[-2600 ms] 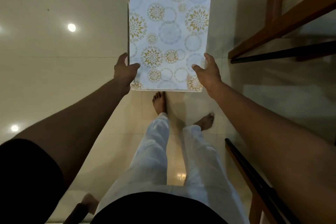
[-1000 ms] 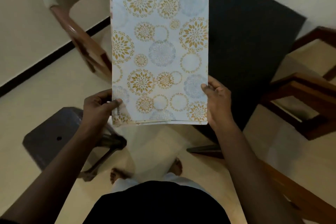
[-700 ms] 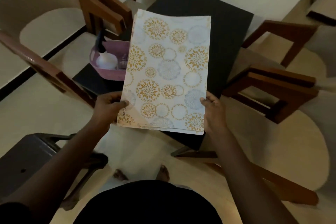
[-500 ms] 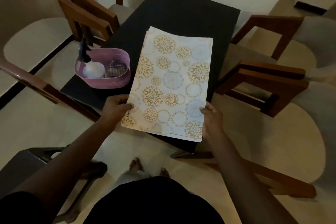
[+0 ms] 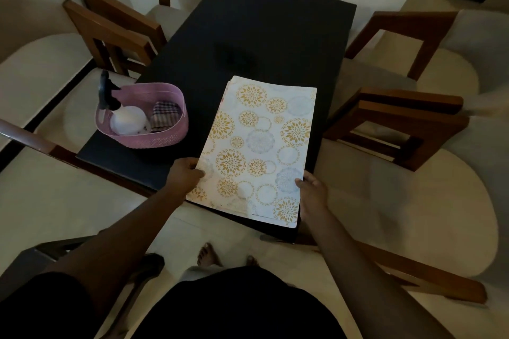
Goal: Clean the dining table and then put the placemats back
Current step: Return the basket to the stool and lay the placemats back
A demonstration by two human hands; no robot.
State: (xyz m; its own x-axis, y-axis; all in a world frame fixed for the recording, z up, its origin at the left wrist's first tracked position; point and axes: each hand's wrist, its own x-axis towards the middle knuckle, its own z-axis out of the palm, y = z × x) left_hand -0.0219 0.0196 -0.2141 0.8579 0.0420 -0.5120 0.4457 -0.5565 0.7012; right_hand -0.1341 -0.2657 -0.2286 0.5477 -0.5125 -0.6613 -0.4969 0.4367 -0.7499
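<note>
Black tabletop (image 5: 264, 36), stack of floral placemats (image 5: 259, 151) at its near right end, pink basket (image 5: 168, 142) just left of it. Left hand (image 5: 184, 177) pinches the stack's left edge, right hand (image 5: 313, 193) grips the right edge.

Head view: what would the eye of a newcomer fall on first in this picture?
The pale stack of placemats with gold and blue circles stands out most, over the near end of the dark table, gripped at its near edges by the left hand and the right hand. Left of it stands a pink basket holding a white spray bottle and a checked cloth.
</note>
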